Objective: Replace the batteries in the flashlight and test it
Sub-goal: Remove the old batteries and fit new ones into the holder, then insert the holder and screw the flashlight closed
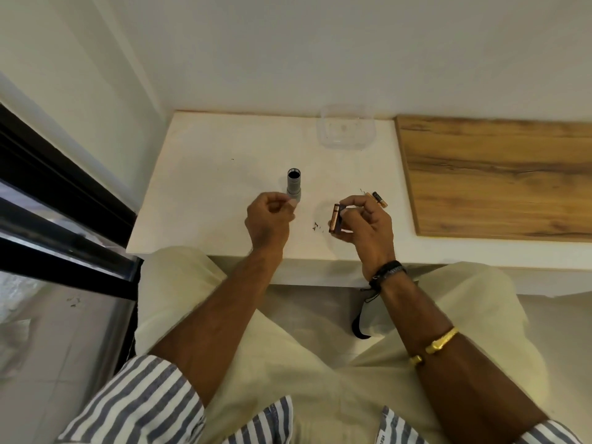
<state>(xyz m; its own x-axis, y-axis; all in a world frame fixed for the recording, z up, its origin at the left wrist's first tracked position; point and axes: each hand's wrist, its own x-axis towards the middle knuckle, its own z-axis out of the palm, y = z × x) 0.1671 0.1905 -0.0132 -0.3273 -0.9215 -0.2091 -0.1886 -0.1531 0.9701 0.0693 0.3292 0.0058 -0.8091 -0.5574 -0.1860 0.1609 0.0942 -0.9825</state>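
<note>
Head view: seated at a white table, knees under the edge. Flashlight standing upright on its head near the table's middle, open tail end facing up, dark bore visible, cap off and not to be seen. Left hand just beside the flashlight's base, fingers curled loosely; whether anything small sits pinched at the fingertips cannot be told, nor whether they touch the barrel. Right hand closed on a dark battery holder with a copper-coloured cell showing in it, held just above the tabletop. Loose batteries lying just behind the right hand, near the wooden board. Clear tub at the back, apparently empty. Judged step: loading cells into the holder, flashlight waiting open. Next move probably calls for filling the holder with polarity matched, then sliding it straight down the bore while steadying the barrel against tipping
</note>
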